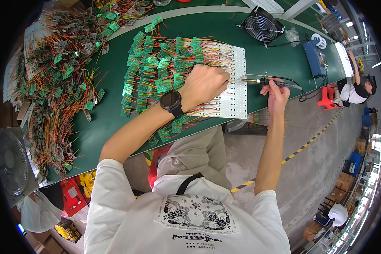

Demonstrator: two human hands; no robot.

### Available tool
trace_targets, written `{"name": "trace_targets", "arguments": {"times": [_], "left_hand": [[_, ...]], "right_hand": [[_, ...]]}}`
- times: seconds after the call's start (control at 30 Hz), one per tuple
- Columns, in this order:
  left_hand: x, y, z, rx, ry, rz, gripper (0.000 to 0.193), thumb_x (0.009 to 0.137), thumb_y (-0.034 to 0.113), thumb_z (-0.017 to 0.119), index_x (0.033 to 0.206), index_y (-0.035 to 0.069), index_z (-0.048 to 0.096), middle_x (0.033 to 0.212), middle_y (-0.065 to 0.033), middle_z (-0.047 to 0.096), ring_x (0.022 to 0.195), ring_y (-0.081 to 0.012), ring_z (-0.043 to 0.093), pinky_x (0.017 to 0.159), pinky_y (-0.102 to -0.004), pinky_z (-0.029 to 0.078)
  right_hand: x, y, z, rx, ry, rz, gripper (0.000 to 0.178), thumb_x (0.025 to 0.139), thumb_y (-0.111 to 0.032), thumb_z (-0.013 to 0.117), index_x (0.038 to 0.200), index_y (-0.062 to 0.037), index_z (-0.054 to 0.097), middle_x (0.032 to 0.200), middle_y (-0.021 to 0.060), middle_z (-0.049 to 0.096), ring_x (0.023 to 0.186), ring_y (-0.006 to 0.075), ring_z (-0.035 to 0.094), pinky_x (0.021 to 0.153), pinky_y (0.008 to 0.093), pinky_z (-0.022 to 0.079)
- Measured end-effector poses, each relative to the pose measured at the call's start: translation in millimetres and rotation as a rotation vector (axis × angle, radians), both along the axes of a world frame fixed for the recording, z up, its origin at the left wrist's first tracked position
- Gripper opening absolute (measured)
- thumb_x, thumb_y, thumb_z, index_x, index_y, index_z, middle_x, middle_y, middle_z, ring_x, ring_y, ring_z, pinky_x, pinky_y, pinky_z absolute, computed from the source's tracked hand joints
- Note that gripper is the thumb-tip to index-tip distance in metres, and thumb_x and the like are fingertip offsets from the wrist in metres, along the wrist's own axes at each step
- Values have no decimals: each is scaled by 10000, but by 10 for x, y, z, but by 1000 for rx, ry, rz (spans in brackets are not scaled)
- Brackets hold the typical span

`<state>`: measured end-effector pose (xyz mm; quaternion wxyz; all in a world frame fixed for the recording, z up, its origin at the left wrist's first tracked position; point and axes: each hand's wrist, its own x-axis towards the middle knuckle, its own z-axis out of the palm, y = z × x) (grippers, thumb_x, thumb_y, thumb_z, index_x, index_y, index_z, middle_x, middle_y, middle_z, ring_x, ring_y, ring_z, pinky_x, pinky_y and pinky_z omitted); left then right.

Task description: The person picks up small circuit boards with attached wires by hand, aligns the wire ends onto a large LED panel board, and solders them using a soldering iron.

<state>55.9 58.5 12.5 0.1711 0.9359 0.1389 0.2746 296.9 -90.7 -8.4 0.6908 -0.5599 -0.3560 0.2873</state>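
My left hand, with a black watch on its wrist, is closed above a white perforated board. Its fingertips curl down near thin red and yellow wire ends, and what they pinch is hidden. In my right hand is a soldering iron, gripped like a pen. The iron's tip points left at the board's wires, close to my left fingertips, and a thin metal guide runs above it. Small green circuit boards lie in rows left of the white board, their wires stretching across onto it.
A big heap of wired circuit boards covers the left of the green table. A black fan, a blue soldering station and a solder spool stand at the far right. Beyond are a red stool and another person.
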Motion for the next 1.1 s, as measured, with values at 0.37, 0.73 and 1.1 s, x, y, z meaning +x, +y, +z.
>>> {"name": "trace_targets", "arguments": {"times": [0.37, 0.73, 1.1], "left_hand": [[-52, 16, 67, 12, 1, -260, 228, 867, 290, 662, 881, 64, 635, 910, -55, 584, 672, -256, 617, 559, -380, 486], [-39, 6, 62, 27, -22, -173, 101, 832, 172, 666, 846, 73, 659, 901, -40, 600, 658, -243, 623, 559, -378, 491], [-31, 12, 23, 90, 43, -100, 116, 827, 169, 659, 854, 57, 649, 895, -65, 596, 636, -267, 619, 547, -389, 488]], "right_hand": [[-4, 6, 19, 44, 81, -21, 203, 890, -99, 656, 1020, 57, 639, 688, 117, 651, 549, 191, 614, 521, 257, 448], [-5, -1, 24, 14, 43, -3, 193, 880, -83, 654, 1001, 66, 633, 696, 119, 649, 546, 195, 622, 514, 265, 460], [-5, 6, 39, -38, -35, 41, 164, 873, -59, 634, 969, 73, 623, 703, 122, 634, 552, 198, 625, 513, 271, 465]]}}
